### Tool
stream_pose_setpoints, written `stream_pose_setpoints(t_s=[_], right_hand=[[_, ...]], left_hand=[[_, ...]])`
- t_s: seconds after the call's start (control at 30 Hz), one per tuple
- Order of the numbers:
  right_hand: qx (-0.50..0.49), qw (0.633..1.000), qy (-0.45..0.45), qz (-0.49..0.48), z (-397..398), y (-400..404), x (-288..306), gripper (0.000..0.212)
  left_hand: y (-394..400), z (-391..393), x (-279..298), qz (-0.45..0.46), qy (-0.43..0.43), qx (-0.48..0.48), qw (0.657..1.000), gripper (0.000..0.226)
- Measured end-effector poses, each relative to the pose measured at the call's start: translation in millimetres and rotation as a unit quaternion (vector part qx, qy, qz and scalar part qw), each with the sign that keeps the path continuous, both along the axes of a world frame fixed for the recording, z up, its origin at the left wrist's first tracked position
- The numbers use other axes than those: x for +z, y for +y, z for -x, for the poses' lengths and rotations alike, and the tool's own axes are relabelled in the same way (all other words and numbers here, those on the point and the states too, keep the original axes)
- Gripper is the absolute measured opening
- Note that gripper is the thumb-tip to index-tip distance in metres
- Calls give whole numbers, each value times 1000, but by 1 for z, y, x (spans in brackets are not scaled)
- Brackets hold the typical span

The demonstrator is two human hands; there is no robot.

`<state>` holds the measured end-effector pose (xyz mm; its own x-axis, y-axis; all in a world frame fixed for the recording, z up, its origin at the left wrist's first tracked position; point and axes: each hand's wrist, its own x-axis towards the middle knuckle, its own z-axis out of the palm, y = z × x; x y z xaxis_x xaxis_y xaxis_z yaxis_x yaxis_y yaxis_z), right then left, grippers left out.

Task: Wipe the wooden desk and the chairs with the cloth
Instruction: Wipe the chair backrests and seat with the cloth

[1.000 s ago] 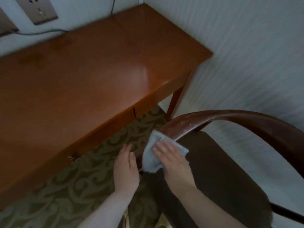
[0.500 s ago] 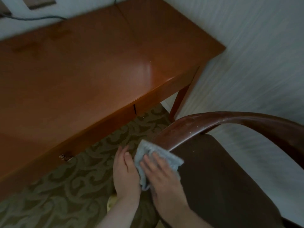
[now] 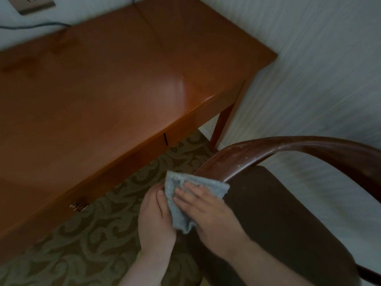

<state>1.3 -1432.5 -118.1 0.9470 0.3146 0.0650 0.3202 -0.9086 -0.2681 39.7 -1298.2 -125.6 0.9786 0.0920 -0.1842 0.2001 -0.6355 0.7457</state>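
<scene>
Cloth (image 3: 181, 195) still under flat right hand (image 3: 208, 211) on chair (image 3: 268, 153), left hand (image 3: 155, 219) open, now touching it.

Pale blue cloth (image 3: 181, 205), orange-brown desk (image 3: 107, 89), dark brown chair (image 3: 288, 147), olive scroll-patterned carpet (image 3: 92, 244).

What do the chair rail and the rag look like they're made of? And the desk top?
Chair rail: dark wood, seemingly glossy varnish; it shows sheen and pale specks or scuffs.
Cloth: soft, nubby pale blue-grey fabric, likely terry or microfibre; it drapes limply under the right hand.
Desk: orange-brown wood or veneer, lacquered smooth; a bright glare patch reflects off it.
</scene>
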Motion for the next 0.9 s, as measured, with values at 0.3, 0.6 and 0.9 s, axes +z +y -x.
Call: stream_pose_setpoints(t_s=[0.3, 0.6, 0.9], right_hand=[[-80, 987, 25, -138, 34, 51, -17, 73], [-6, 1000, -14, -15, 43, 39, -31, 66], [-180, 978, 51, -87, 11, -9, -8, 85]], left_hand=[[-6, -15, 14, 200, 21, 123, 972, 33], [20, 1, 16, 424, 265, 140, 855, 43], [9, 0, 22, 332, 190, 76, 921, 31]])
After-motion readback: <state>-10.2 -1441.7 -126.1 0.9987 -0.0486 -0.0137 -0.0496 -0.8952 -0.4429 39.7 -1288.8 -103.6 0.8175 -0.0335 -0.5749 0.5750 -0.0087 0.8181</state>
